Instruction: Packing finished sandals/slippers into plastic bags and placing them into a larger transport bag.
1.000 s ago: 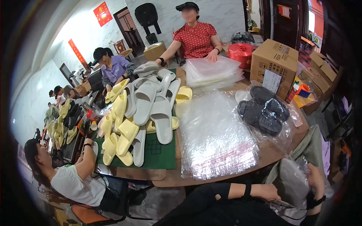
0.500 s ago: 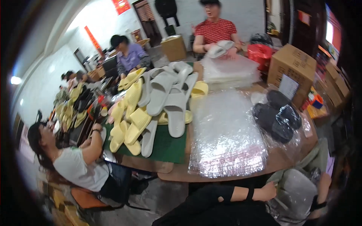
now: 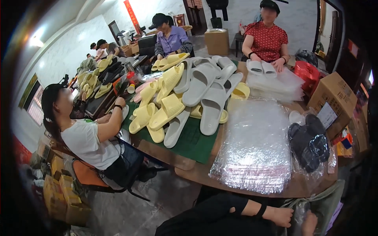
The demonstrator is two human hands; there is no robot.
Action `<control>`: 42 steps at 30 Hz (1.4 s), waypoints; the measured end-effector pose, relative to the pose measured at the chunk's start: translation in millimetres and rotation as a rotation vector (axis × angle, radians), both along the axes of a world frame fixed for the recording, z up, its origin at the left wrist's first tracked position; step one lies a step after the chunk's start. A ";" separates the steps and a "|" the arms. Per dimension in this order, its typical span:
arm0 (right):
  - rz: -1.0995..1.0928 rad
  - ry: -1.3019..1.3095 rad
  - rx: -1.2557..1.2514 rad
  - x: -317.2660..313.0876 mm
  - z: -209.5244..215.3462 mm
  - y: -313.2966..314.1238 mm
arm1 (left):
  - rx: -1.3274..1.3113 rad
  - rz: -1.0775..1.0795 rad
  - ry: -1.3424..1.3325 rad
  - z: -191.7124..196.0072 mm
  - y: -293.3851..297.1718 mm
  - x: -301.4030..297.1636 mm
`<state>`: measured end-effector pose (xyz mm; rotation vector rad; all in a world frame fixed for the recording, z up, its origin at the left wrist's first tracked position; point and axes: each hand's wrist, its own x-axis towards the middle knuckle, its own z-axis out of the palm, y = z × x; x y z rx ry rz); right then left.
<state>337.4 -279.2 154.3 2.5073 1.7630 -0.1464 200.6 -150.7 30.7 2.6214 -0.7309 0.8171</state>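
At the lower right, below the table edge, my left hand [image 3: 282,216] is closed with curled fingers beside the rim of a grey-green sack [image 3: 334,201]. What those fingers hold is hidden. Close by, my right hand [image 3: 310,224] is closed against a crumpled clear plastic bag [image 3: 300,212] in the sack's mouth; the bag's contents cannot be made out. Above my hands, a stack of clear plastic bags [image 3: 254,145] lies on the table, and next to it dark grey slippers [image 3: 309,143] sit in clear plastic.
Grey slippers [image 3: 201,84] and yellow slippers [image 3: 167,112] are piled on a green mat [image 3: 193,149]. A person in red [image 3: 267,41] touches light slippers [image 3: 262,67] across the table. Other people sit left and behind. A cardboard box [image 3: 334,96] stands at the right.
My right hand has moved left and down, nearer my left hand. The large clear plastic bag between them has sunk lower into the sack. My view has turned left, and the person in red has lowered the slippers.
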 end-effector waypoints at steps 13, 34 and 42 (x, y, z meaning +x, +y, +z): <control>-0.211 -0.046 0.135 97.2 -71.2 5.4 | 0.003 0.022 0.042 0.3 -0.7 -15.6; -0.397 -0.350 -0.299 62.6 109.8 -24.5 | 0.067 -0.036 0.219 62.0 26.8 -25.7; -0.065 -0.019 -0.226 64.2 -43.9 38.3 | 0.081 -0.066 0.185 55.7 33.3 -37.2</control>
